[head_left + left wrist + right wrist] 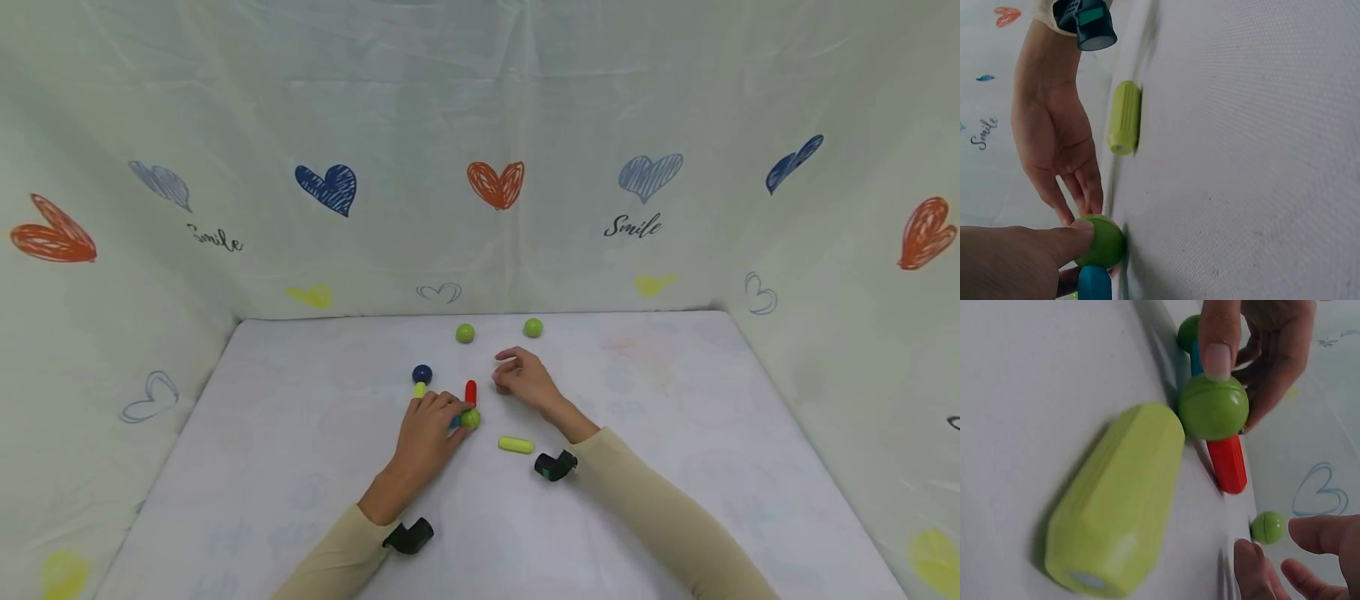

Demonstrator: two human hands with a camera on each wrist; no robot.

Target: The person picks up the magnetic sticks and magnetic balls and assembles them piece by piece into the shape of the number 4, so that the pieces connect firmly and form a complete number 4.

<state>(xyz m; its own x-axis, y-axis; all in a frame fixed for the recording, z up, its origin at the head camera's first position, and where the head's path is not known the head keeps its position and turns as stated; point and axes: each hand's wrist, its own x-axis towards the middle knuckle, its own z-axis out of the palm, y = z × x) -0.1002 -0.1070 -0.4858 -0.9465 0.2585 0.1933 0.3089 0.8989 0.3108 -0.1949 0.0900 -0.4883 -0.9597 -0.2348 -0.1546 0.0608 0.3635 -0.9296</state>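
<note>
My left hand (427,437) pinches a green ball (470,418) between thumb and fingers, low over the tabletop. A blue rod (1095,282) meets this ball, and a red rod (471,392) extends from it toward the back. Another green ball (1189,334) shows at the blue rod's far end in the right wrist view. Beyond the left hand, a lime rod (420,389) meets a navy ball (422,374); the hand hides its near end. My right hand (527,382) hovers right of the red rod, fingers loosely bent, holding nothing.
A loose lime rod (516,445) with a small silvery end lies near the right forearm. Two green balls, one on the left (465,333) and one on the right (533,327), sit near the back edge. A heart-printed sheet (405,250) hangs behind the white tabletop (675,467).
</note>
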